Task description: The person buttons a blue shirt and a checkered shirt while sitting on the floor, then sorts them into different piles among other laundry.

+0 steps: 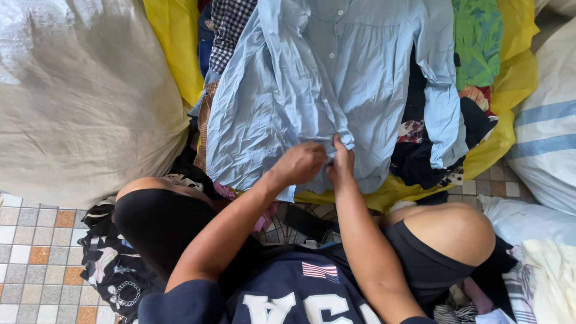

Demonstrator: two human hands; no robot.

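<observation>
Both hands (321, 162) pinching light-blue shirt (324, 78), yellow sack (510, 78) beneath, grey sack (78, 96) beside

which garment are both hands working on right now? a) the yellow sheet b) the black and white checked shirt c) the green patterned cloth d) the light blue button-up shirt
d: the left hand and the right hand both pinch the lower front edge of the light blue button-up shirt, which is spread over the clothes pile.
</observation>
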